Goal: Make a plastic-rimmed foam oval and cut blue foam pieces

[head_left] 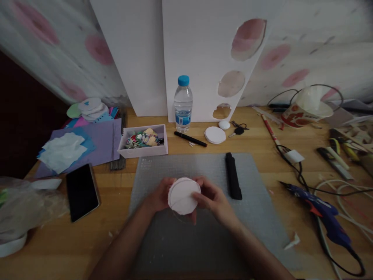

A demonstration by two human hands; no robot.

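Between my two hands is a white round disc (183,196) with a rough cut edge, held above the grey cutting mat (157,241). My left hand (161,194) grips its left edge, the fingers partly hidden behind it. On the right side, my right hand (211,196) pinches the disc with the thumb on its face and the other fingers behind. A black folded, sleeve-like object (233,177) lies on the mat to the right of my hands. Beyond the mat are a black pen (190,139) and another white disc (215,135).
A water bottle (183,105) stands before a white board (198,46) with round holes. At left are a box of scraps (142,151), a phone (82,192) and coloured sheets (101,140). A blue glue gun (323,214) with its cord, keys (239,131) and a paper cup (305,109) lie right.
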